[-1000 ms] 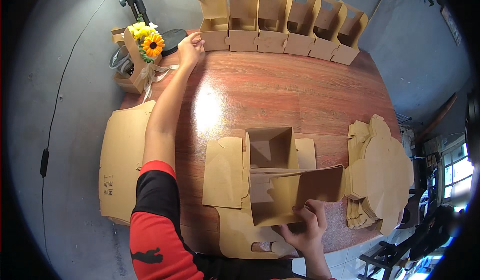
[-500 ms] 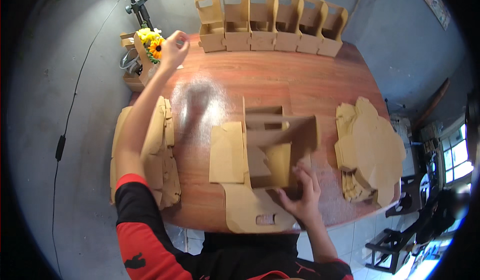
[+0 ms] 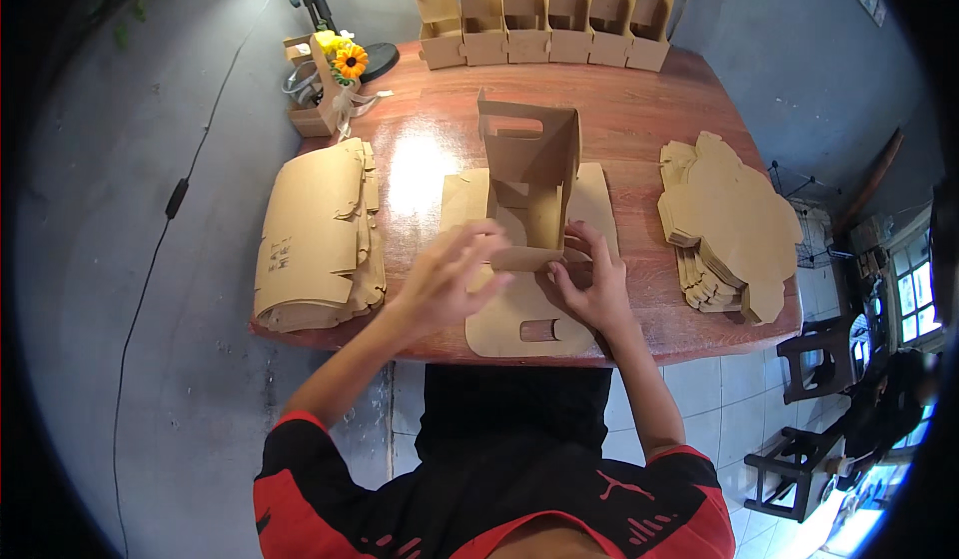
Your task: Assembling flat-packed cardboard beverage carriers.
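A partly folded cardboard carrier box (image 3: 534, 174) stands in the middle of the table, its tall back panel with a handle slot upright. Under and around it lies flat brown cardboard (image 3: 499, 329), with a slotted, rounded flap towards me. At the box's near right corner, my right hand (image 3: 601, 284) has thumb and fingers closed on the cardboard edge. My left hand (image 3: 455, 274) hovers by the near left corner, slightly blurred, fingers apart and holding nothing.
A stack of curved cardboard sheets (image 3: 310, 244) sits at the left, flat cut-outs (image 3: 734, 219) at the right. Several finished carriers (image 3: 527, 44) line the far edge. A small caddy (image 3: 318, 109) with artificial flowers (image 3: 350, 61) and a black stand (image 3: 380, 59) occupy the far left.
My left hand has come back from beside the flowers to the near left corner of the box. The box now sits straighter, and my right hand stays at its near right side.
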{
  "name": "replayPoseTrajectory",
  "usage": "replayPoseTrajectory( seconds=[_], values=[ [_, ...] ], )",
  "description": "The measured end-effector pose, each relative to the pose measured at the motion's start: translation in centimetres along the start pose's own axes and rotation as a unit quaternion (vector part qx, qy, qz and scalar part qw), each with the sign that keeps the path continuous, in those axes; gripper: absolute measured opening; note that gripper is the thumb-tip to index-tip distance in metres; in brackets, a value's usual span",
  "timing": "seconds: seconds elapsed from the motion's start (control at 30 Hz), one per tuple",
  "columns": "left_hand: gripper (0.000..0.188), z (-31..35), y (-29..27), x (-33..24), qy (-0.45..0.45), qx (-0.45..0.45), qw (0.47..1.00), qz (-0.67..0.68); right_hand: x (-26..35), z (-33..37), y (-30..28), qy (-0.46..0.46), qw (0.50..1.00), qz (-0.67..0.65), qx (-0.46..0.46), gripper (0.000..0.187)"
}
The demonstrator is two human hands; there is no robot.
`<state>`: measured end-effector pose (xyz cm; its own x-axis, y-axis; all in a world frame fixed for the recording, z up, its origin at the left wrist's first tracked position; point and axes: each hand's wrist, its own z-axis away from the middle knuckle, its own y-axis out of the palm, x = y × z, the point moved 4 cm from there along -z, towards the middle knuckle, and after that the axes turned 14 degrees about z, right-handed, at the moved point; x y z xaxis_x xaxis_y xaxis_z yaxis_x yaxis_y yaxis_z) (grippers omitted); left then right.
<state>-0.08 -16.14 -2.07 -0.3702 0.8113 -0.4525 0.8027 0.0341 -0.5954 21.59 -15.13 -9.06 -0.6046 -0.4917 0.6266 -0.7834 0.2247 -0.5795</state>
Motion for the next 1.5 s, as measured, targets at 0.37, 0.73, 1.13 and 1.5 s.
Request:
replayPoseTrajectory(
  seconds=[0.37,0.73,1.13,1.5],
  values=[
    [0.016,-2.7,-3.0,5.5,-0.071,-0.034,0.993,-0.092,-0.3,0.7,-0.2,0.007,1.0,-0.017,-0.024,0.063],
    [0.018,-11.7,-14.8,24.7,-0.122,-0.051,0.912,-0.387,-0.3,-0.3,-1.1,0.008,1.0,0.024,-0.015,0.061],
    [0.032,-17.0,-16.0,42.8,-0.18,-0.061,0.886,-0.422,-0.4,-0.3,-0.3,-0.002,0.994,0.099,0.035,0.055],
    [0.035,-17.3,-12.9,47.2,-0.181,-0.041,0.905,-0.384,-1.0,-1.7,-0.1,0.012,0.993,0.103,0.054,0.052]
  ],
)
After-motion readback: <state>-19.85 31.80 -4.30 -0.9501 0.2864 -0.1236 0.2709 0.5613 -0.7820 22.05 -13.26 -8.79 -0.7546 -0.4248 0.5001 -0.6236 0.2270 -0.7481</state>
